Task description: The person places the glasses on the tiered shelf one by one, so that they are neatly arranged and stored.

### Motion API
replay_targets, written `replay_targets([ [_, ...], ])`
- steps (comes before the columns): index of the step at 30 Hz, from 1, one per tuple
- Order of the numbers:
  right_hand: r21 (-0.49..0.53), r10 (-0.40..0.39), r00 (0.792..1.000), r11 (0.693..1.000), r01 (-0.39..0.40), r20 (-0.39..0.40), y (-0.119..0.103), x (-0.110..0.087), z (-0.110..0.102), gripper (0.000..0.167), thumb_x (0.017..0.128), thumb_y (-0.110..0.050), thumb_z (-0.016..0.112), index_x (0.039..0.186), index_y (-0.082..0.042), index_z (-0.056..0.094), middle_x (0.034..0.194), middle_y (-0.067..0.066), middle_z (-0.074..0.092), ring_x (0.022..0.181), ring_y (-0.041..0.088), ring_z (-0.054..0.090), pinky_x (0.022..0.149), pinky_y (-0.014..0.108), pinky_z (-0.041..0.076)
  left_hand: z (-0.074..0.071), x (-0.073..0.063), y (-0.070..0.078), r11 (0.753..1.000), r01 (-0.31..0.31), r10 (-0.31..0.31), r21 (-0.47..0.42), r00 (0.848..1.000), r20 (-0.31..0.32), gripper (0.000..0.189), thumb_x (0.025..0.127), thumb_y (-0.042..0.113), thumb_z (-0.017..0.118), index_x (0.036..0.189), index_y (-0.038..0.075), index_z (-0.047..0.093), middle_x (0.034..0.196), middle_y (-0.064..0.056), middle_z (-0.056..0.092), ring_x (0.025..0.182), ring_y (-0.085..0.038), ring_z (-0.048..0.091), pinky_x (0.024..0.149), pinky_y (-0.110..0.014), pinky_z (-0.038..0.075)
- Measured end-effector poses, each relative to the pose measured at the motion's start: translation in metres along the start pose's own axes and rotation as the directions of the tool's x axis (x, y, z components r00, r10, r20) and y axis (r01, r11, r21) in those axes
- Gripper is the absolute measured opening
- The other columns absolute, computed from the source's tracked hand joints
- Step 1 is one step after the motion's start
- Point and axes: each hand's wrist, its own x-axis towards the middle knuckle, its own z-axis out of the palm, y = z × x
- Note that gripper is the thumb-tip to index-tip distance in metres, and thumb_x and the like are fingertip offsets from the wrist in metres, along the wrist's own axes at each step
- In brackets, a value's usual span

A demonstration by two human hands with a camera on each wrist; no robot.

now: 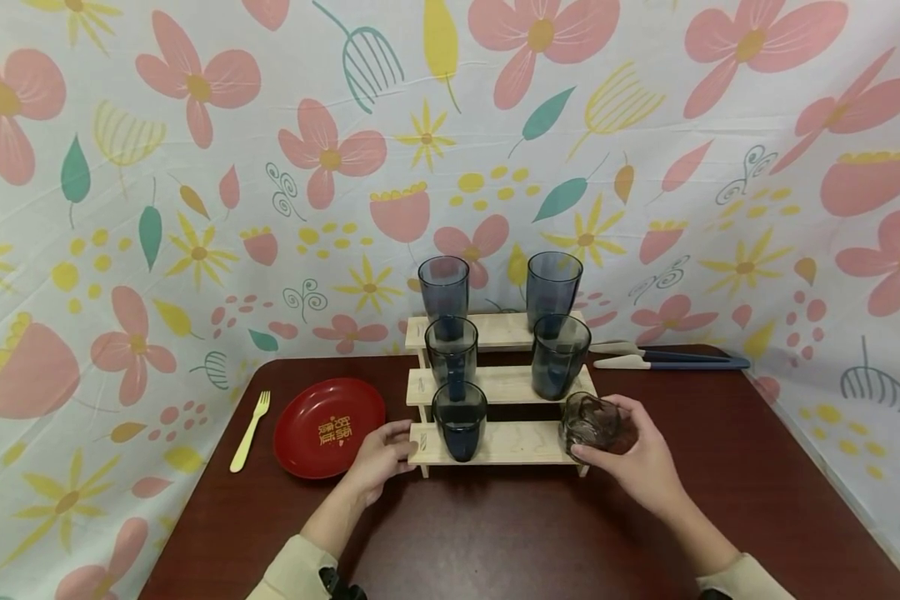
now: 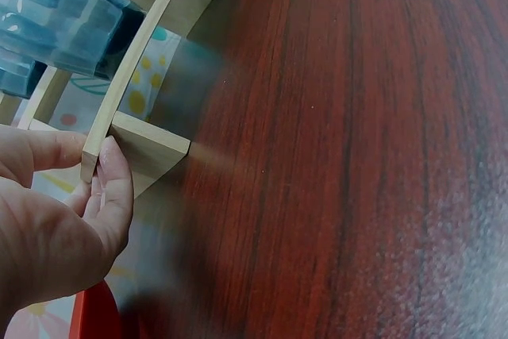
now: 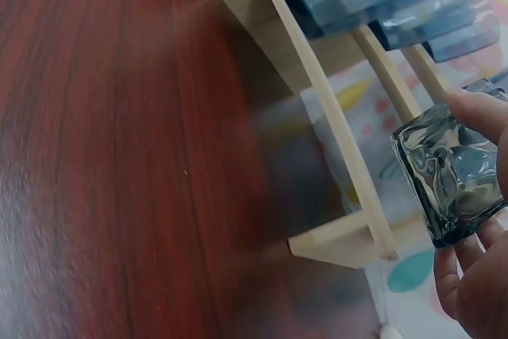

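Observation:
A three-tier wooden rack (image 1: 521, 442) stands on the table with blue-tinted glasses on its steps. My left hand (image 1: 381, 458) pinches the left end of the lowest board; in the left wrist view, thumb and fingers (image 2: 119, 188) lie on either side of the board (image 2: 119, 85). My right hand (image 1: 641, 458) grips a smoky, wavy-sided glass (image 1: 591, 425) at the right end of the lowest step. In the right wrist view the glass (image 3: 448, 168) is tilted between thumb and fingers; whether it touches the rack I cannot tell. One blue glass (image 1: 461, 425) stands at the lowest step's left.
Two blue glasses stand on the middle step and two taller ones on the top, including a right-hand glass (image 1: 553, 292). Left lie a red plate (image 1: 292, 454) and a yellow fork (image 1: 251, 433). Tongs (image 1: 675, 362) lie behind, right. A floral cloth (image 1: 270, 208) hangs behind.

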Motion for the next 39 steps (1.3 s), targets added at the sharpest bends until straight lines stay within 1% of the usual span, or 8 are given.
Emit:
replay_targets([
  [6,0.014,0.002,1.0,1.0,-0.003,0.029,0.0,0.0,0.013,0.081,0.077,-0.019,0.095,0.144,-0.017,0.049,0.118,0.006,0.059,0.098,0.018,0.06,0.075,0.026,0.053,0.0,0.001,0.0,1.0,0.0,0.0,0.006,1.0,0.001,0.056,0.095,0.003,0.063,0.147,-0.011,0.046,0.123,-0.023,0.058,0.09,-0.02,0.064,0.074,-0.031,0.059],
  [11,0.03,-0.002,0.999,1.0,0.001,0.039,0.003,0.001,0.021,0.079,0.076,-0.02,0.096,0.141,-0.015,0.051,0.116,0.008,0.06,0.099,0.017,0.055,0.071,0.024,0.049,0.001,0.0,0.002,1.0,-0.004,0.004,0.005,1.0,0.005,0.058,0.094,0.003,0.063,0.147,-0.012,0.045,0.123,-0.023,0.058,0.09,-0.02,0.064,0.073,-0.031,0.059],
  [16,0.053,0.005,0.999,0.999,-0.007,0.036,0.004,0.002,0.027,0.079,0.075,-0.02,0.096,0.14,-0.015,0.051,0.119,0.008,0.059,0.106,0.016,0.054,0.076,0.022,0.05,0.003,-0.002,0.003,1.0,-0.01,0.01,-0.001,1.0,0.003,0.057,0.094,0.002,0.063,0.146,-0.012,0.046,0.124,-0.024,0.058,0.089,-0.021,0.064,0.073,-0.031,0.058],
  [18,0.06,0.008,1.0,0.998,-0.01,0.03,0.004,0.002,0.028,0.079,0.075,-0.02,0.096,0.14,-0.015,0.051,0.119,0.007,0.059,0.107,0.017,0.054,0.078,0.022,0.05,0.003,-0.002,0.003,1.0,-0.01,0.01,-0.004,1.0,0.002,0.056,0.095,0.002,0.064,0.146,-0.012,0.046,0.124,-0.024,0.057,0.089,-0.021,0.064,0.073,-0.032,0.059],
  [24,0.057,0.009,1.0,0.998,-0.01,0.017,0.008,0.002,0.03,0.079,0.075,-0.018,0.096,0.14,-0.015,0.052,0.119,0.007,0.059,0.107,0.017,0.056,0.079,0.019,0.049,0.003,-0.001,0.004,1.0,-0.01,0.01,-0.003,1.0,0.003,0.056,0.095,0.002,0.064,0.146,-0.012,0.046,0.123,-0.023,0.057,0.09,-0.021,0.064,0.073,-0.032,0.059],
  [30,0.095,0.013,0.999,0.995,-0.016,0.033,0.009,0.002,0.032,0.079,0.076,-0.016,0.095,0.141,-0.013,0.05,0.121,0.01,0.061,0.107,0.022,0.061,0.082,0.018,0.052,0.001,0.0,0.003,1.0,-0.008,0.008,0.005,1.0,0.001,0.056,0.095,0.002,0.063,0.146,-0.011,0.046,0.122,-0.023,0.058,0.09,-0.02,0.064,0.073,-0.031,0.058],
  [34,0.065,0.042,0.998,0.997,-0.045,0.043,0.006,0.0,0.032,0.079,0.077,-0.021,0.095,0.142,-0.014,0.049,0.122,0.009,0.06,0.109,0.022,0.059,0.084,0.02,0.051,0.002,-0.001,0.003,1.0,-0.006,0.006,0.011,1.0,-0.001,0.056,0.095,0.003,0.063,0.147,-0.011,0.046,0.123,-0.023,0.058,0.09,-0.02,0.064,0.073,-0.03,0.058],
  [39,0.07,0.058,0.996,0.996,-0.063,0.067,0.004,-0.002,0.03,0.08,0.079,-0.022,0.093,0.145,-0.013,0.047,0.127,0.009,0.059,0.111,0.023,0.058,0.085,0.023,0.05,0.002,-0.002,0.002,1.0,0.002,-0.002,0.014,1.0,-0.009,0.056,0.095,0.003,0.062,0.146,-0.011,0.046,0.125,-0.024,0.058,0.09,-0.02,0.064,0.074,-0.031,0.058],
])
